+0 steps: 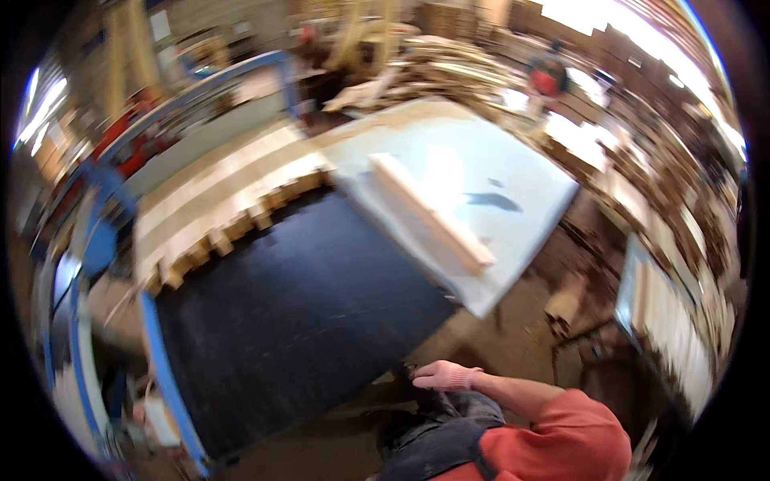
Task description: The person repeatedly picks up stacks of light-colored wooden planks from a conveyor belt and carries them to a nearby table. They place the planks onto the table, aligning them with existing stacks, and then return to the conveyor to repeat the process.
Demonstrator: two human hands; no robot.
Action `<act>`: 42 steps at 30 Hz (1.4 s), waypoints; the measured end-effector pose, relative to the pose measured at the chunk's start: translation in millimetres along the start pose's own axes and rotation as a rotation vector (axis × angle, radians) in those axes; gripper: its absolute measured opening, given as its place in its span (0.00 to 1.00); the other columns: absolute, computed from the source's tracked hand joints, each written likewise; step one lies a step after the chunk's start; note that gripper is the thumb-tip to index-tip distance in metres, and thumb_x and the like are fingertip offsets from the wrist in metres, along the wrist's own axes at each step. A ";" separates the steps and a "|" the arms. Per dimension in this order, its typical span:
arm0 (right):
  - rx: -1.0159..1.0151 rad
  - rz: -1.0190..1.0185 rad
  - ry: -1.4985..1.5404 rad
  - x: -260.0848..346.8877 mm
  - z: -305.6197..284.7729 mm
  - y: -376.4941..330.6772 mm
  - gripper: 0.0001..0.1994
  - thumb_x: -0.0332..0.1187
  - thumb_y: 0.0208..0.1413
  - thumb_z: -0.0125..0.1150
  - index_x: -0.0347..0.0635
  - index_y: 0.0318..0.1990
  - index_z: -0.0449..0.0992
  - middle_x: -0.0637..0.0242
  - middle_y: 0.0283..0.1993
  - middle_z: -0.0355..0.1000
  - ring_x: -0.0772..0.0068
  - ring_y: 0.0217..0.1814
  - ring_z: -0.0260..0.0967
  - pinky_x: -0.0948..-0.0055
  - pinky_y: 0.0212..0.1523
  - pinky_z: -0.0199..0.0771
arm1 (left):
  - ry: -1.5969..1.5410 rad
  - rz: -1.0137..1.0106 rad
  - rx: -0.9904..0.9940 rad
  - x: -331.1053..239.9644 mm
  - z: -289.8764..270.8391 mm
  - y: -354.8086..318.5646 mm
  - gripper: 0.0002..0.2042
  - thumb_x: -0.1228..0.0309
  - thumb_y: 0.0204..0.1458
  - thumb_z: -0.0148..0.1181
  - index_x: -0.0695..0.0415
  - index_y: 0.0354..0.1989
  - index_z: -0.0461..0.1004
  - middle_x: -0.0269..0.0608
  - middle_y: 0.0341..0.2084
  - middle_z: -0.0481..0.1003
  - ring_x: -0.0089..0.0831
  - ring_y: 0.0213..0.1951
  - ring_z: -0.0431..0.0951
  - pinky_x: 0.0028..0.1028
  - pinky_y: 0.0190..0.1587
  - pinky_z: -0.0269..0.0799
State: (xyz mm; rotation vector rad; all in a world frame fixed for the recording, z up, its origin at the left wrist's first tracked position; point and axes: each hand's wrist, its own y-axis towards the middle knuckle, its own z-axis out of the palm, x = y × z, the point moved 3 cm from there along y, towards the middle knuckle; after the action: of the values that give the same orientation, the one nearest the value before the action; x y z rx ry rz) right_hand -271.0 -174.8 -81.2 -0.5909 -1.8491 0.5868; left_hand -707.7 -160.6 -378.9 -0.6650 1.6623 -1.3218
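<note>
My right hand [443,376], in a pale pinkish knitted glove, hangs low beside my dark trousers. It is close to the near right corner of a black conveyor belt [297,313]; whether it touches anything is unclear. Blur and the viewing angle hide most of its fingers. My left hand is out of view. At the belt's far end, a row of light wooden strips [233,188] lies side by side, with uneven ends toward me. One squared wooden beam [433,215] rests alone on a pale, glossy table [513,240] right of the belt.
Blue frame rails [172,385] edge the belt on the left. Stacked boards [457,68] stand behind the pale table. At right, more wooden strips [670,329] lie on a stand, with a rolled brown object [566,303] on the floor before it. A person in red [548,76] is far back.
</note>
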 end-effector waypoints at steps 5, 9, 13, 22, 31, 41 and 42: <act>-0.283 0.313 -0.031 -192.7 -22.2 -8.2 0.28 0.53 0.61 0.55 0.39 0.55 0.84 0.47 0.57 0.81 0.46 0.62 0.78 0.55 0.64 0.75 | 0.158 0.076 0.029 -65.7 27.8 7.3 0.18 0.53 0.65 0.58 0.55 0.46 0.84 0.43 0.38 0.81 0.44 0.37 0.78 0.43 0.38 0.75; -0.482 0.605 0.330 -322.4 -20.8 -62.8 0.27 0.56 0.62 0.55 0.41 0.47 0.88 0.48 0.48 0.84 0.44 0.54 0.81 0.50 0.55 0.77 | 0.268 0.154 0.013 -140.9 57.2 14.2 0.17 0.54 0.64 0.59 0.55 0.46 0.84 0.43 0.37 0.81 0.43 0.35 0.77 0.42 0.37 0.74; -0.544 0.634 0.261 -427.9 -8.0 -113.3 0.19 0.48 0.62 0.63 0.41 0.45 0.88 0.60 0.38 0.83 0.65 0.36 0.79 0.61 0.41 0.78 | 0.401 0.164 0.009 -169.4 135.4 9.3 0.16 0.55 0.64 0.59 0.55 0.46 0.84 0.42 0.36 0.81 0.43 0.33 0.77 0.41 0.35 0.74; -0.737 0.902 0.631 -603.7 25.8 -263.6 0.26 0.55 0.62 0.53 0.40 0.43 0.86 0.54 0.38 0.83 0.51 0.40 0.80 0.53 0.46 0.78 | 0.871 0.110 0.135 -145.1 369.0 2.1 0.14 0.58 0.63 0.61 0.55 0.45 0.83 0.41 0.33 0.80 0.41 0.30 0.75 0.38 0.32 0.72; -0.904 0.914 1.021 -663.8 31.9 -314.4 0.28 0.53 0.69 0.46 0.37 0.44 0.85 0.46 0.46 0.83 0.44 0.55 0.80 0.50 0.55 0.76 | 0.917 0.168 0.134 -191.1 589.9 32.5 0.07 0.63 0.61 0.63 0.51 0.33 0.79 0.36 0.22 0.72 0.32 0.19 0.67 0.32 0.23 0.61; -1.113 1.000 1.591 -692.3 -30.4 -362.9 0.20 0.47 0.64 0.53 0.40 0.37 0.84 0.52 0.35 0.82 0.46 0.45 0.81 0.53 0.43 0.79 | 1.189 0.040 0.266 -229.6 866.0 35.3 0.11 0.65 0.57 0.63 0.50 0.24 0.71 0.34 0.19 0.67 0.34 0.19 0.66 0.36 0.23 0.62; -1.230 0.974 1.764 -690.8 -45.5 -370.7 0.18 0.45 0.63 0.54 0.41 0.35 0.83 0.54 0.33 0.82 0.48 0.42 0.82 0.55 0.40 0.79 | 1.239 0.089 0.240 -230.9 898.4 33.5 0.10 0.65 0.56 0.63 0.51 0.24 0.72 0.34 0.19 0.68 0.35 0.20 0.69 0.36 0.24 0.65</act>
State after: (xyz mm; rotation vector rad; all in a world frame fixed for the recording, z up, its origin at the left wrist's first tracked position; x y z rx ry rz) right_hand -53.6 -893.8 -310.0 -1.9487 0.1116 -0.5960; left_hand 192.4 -387.4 -377.0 0.5264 2.3186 -1.9890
